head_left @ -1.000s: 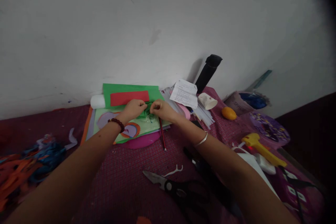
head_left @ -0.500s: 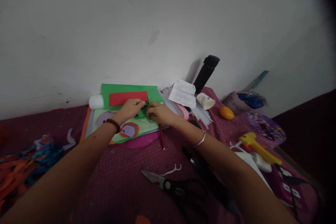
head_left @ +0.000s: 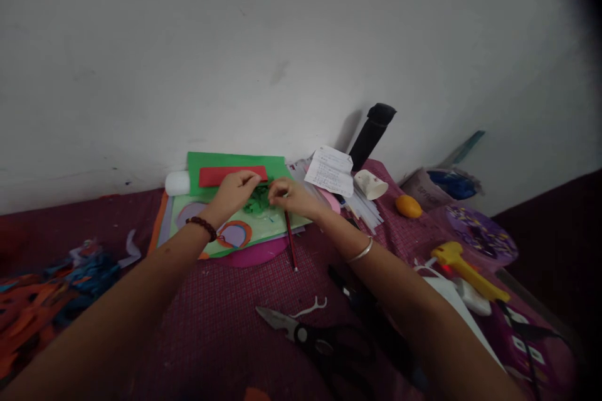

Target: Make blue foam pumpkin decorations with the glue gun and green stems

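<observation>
My left hand [head_left: 235,192] is closed in a pinch at the near edge of a red paper strip [head_left: 221,176]. Facing it, my right hand [head_left: 292,198] also has its fingertips pressed together. Between and below them lies a small heap of cut green paper pieces [head_left: 256,202], on pale green sheets. What sits in either pinch is too small to make out. Under the red strip is a green sheet [head_left: 235,160]. An orange-rimmed purple paper cutout [head_left: 234,234] rests near my left wrist, and a red pencil [head_left: 291,243] lies below my right hand.
Black-handled scissors [head_left: 301,333] lie in front. Orange and blue scraps [head_left: 70,288] pile up at left. To the right are a written note [head_left: 330,170], a paper cup [head_left: 370,184], a black bottle [head_left: 372,136], an orange fruit [head_left: 409,206] and a yellow glue gun [head_left: 470,272].
My hands have drawn slightly apart, so more of the green pieces shows between them. My right hand's fingertips have lifted a little. The whole view has shifted slightly.
</observation>
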Action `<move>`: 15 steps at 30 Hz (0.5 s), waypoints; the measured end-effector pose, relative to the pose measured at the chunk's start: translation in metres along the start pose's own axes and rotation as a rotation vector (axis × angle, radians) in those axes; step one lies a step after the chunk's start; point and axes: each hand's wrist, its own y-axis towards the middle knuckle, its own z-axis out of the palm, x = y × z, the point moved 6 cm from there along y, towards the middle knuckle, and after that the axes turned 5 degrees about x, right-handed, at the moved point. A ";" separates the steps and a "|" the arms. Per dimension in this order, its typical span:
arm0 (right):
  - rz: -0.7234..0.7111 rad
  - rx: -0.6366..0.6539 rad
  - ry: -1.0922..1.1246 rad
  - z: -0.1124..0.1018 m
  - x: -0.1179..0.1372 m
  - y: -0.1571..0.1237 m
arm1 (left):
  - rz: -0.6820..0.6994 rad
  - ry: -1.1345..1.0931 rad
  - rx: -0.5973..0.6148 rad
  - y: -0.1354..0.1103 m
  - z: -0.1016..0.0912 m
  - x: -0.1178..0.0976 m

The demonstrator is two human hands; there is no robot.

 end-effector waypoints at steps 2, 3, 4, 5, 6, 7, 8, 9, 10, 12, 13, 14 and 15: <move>0.128 -0.108 0.337 -0.008 -0.009 -0.002 | 0.012 -0.088 -0.078 -0.005 -0.006 -0.011; 0.175 -0.138 0.479 -0.009 -0.012 -0.004 | -0.005 -0.145 -0.074 -0.008 -0.006 -0.015; 0.204 -0.150 0.597 -0.008 -0.013 -0.005 | -0.031 -0.202 -0.045 -0.010 -0.003 -0.019; 0.218 -0.148 0.684 -0.007 -0.013 -0.006 | -0.058 -0.254 -0.001 -0.013 0.001 -0.022; 0.219 -0.142 0.743 -0.005 -0.012 -0.007 | -0.082 -0.293 0.052 -0.016 0.005 -0.026; 0.216 -0.132 0.771 -0.003 -0.010 -0.007 | -0.098 -0.317 0.108 -0.018 0.010 -0.028; 0.215 -0.124 0.771 -0.001 -0.007 -0.007 | -0.110 -0.323 0.158 -0.020 0.015 -0.031; 0.216 -0.112 0.744 0.001 -0.005 -0.007 | -0.118 -0.312 0.192 -0.021 0.018 -0.031; 0.219 -0.101 0.693 0.003 -0.003 -0.007 | -0.121 -0.290 0.208 -0.022 0.019 -0.031; 0.215 -0.083 0.557 0.006 0.003 -0.006 | -0.132 -0.238 0.200 -0.021 0.017 -0.028; 0.203 -0.081 0.486 0.006 0.006 -0.005 | -0.145 -0.219 0.181 -0.021 0.013 -0.026; 0.180 -0.090 0.417 0.006 0.009 -0.004 | -0.163 -0.203 0.161 -0.021 0.007 -0.024; 0.153 -0.101 0.348 0.006 0.012 -0.003 | -0.186 -0.190 0.141 -0.022 -0.001 -0.022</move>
